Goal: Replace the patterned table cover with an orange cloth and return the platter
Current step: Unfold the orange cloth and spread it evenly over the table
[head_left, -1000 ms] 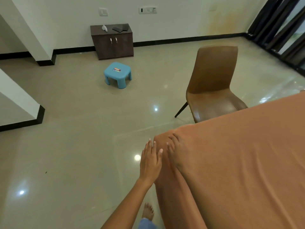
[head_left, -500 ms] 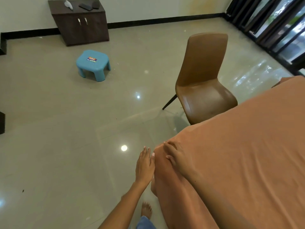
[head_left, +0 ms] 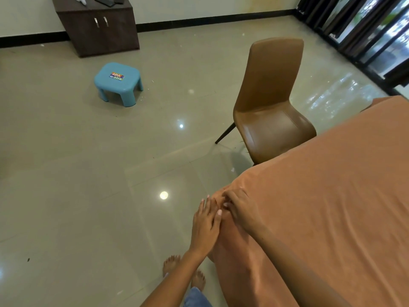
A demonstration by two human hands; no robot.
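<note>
Both hands work the smooth orange cloth [head_left: 321, 207] at the bench corner: left hand [head_left: 204, 227] flat against the drape, right hand [head_left: 240, 209] pinching a fold (tuck it snugly, evenly).

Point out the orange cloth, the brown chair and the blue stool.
orange cloth [head_left: 332, 196]: head view, on its flat top surface.
brown chair [head_left: 273, 129]: head view, on the seat.
blue stool [head_left: 117, 77]: head view, on its top, by the sticker.
</note>
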